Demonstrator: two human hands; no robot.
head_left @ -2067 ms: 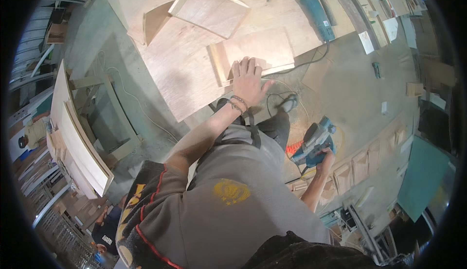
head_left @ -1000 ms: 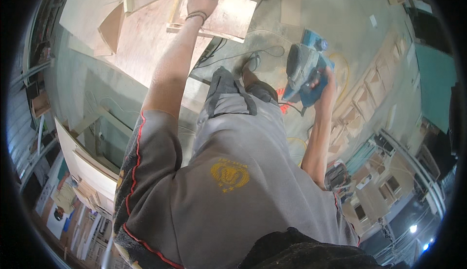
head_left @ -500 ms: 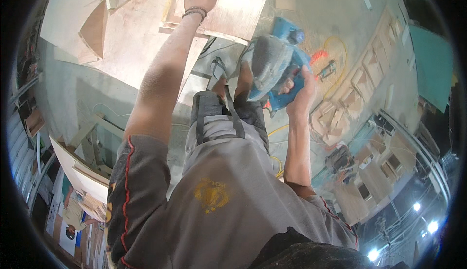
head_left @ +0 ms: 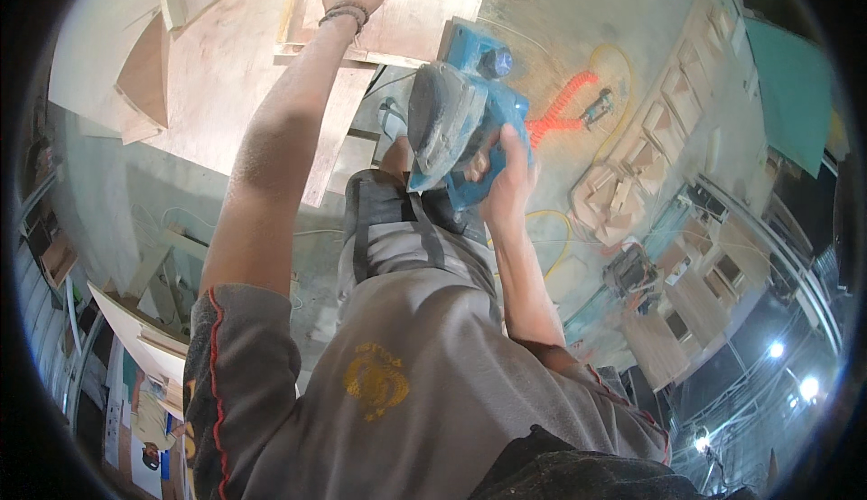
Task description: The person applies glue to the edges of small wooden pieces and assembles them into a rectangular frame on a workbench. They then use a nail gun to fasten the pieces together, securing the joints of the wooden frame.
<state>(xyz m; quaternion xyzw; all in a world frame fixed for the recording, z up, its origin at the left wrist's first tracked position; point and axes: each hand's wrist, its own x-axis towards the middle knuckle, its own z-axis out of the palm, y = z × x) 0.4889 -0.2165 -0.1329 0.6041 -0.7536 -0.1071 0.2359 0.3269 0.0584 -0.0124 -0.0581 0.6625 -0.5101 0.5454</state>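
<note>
Panel (head_left: 433, 17) on table (head_left: 217, 75), sander (head_left: 438, 130) in right hand (head_left: 513, 175)

Blue power tool (head_left: 471, 107), bright orange hose (head_left: 563, 99)

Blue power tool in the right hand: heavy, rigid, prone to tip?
The blue power tool is probably heavy for its size, given its thick, bulky body. It looks rigid, with hard edges. It may tip toward the knob, since the right hand grips the opposite end.

Pale plywood worktop (head_left: 212, 80), flat wooden panel (head_left: 432, 17) and curved wooden piece (head_left: 146, 80) on it, grey floor (head_left: 582, 21), coiled orange hose (head_left: 557, 112), wooden frames (head_left: 664, 130) in a row.
</note>
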